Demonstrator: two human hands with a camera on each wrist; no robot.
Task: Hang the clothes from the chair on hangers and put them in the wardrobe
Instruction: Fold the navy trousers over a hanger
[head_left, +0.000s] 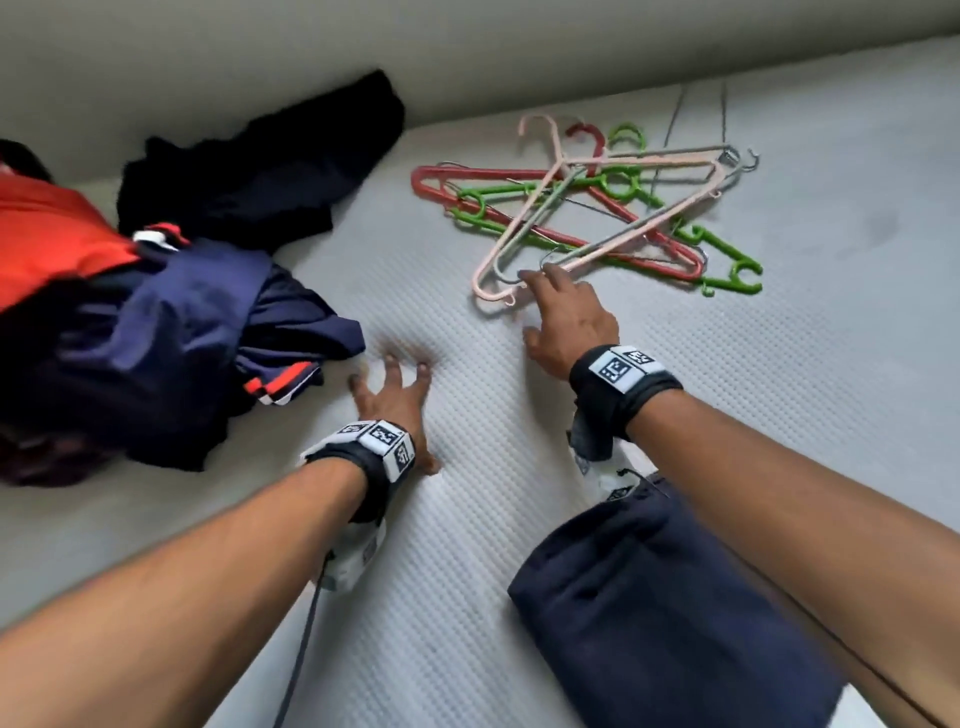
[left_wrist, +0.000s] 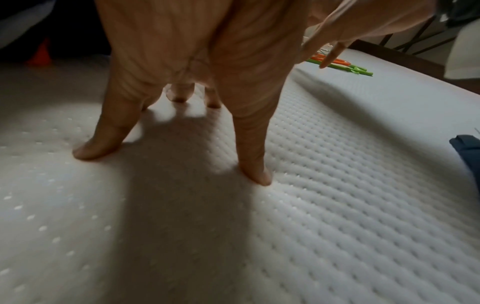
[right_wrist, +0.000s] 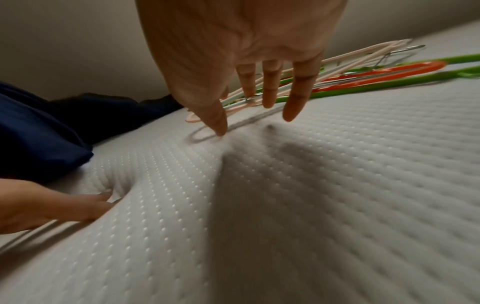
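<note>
Hangers (head_left: 587, 208), a tangled pile of light, stiff plastic and wire lying just beyond the open, empty right hand (head_left: 563, 322), best lifted by one hook or shoulder bar; left hand (head_left: 397, 400) spread flat, pressing the mattress (head_left: 779, 364).

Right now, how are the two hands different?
The left hand presses flat on the mattress, fingers spread and sinking into it, while the right hand reaches forward to the pile of hangers, its fingertips at the pink hanger. The left hand is nearer the heap of clothes; the right hand is nearer the hangers. Both hands are open, hold nothing, and wear a black wristband with markers.
</note>
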